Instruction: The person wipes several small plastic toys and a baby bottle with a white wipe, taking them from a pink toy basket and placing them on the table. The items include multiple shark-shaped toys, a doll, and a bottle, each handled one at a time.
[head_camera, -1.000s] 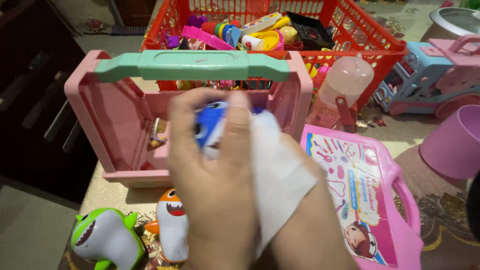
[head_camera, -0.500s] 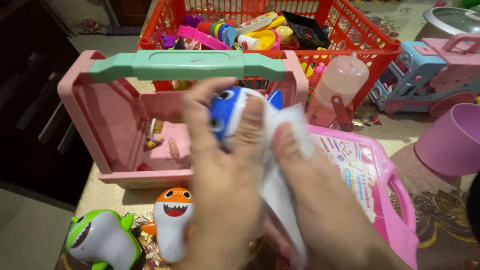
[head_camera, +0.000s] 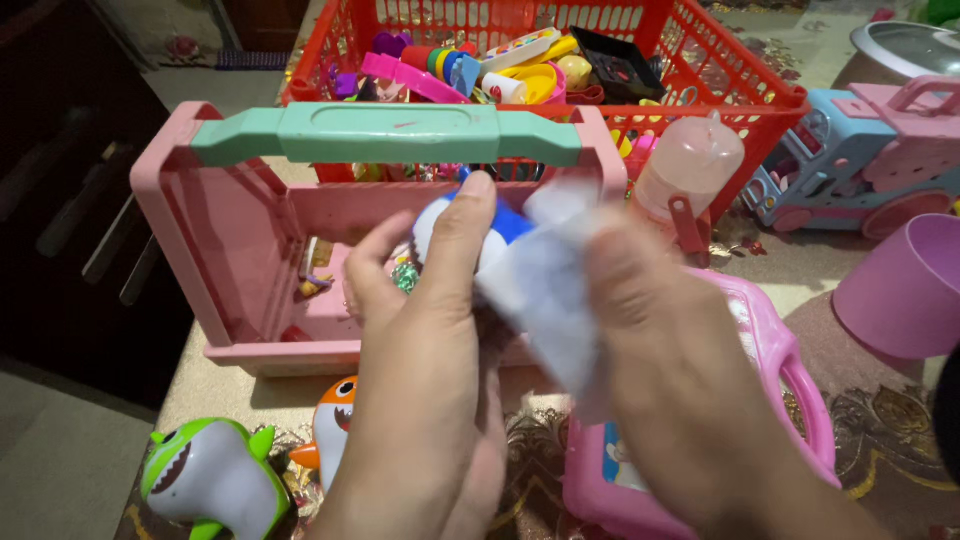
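Observation:
My left hand grips a blue and white shark toy, which is mostly hidden behind my fingers. My right hand presses a white wipe against the toy's right side. Both hands are raised over the front of a pink basket with a mint green handle. Below my left hand, an orange shark toy and a green shark toy stand on the table.
A red basket full of several plastic toys stands behind the pink one. A pink toy case lies under my right hand. A clear bottle, a blue and pink toy vehicle and a purple cup sit at the right.
My left hand has turned the blue shark so its face is hidden. My right hand has slid the wipe up and to the right. The pink case now lies tilted, its picture side mostly hidden.

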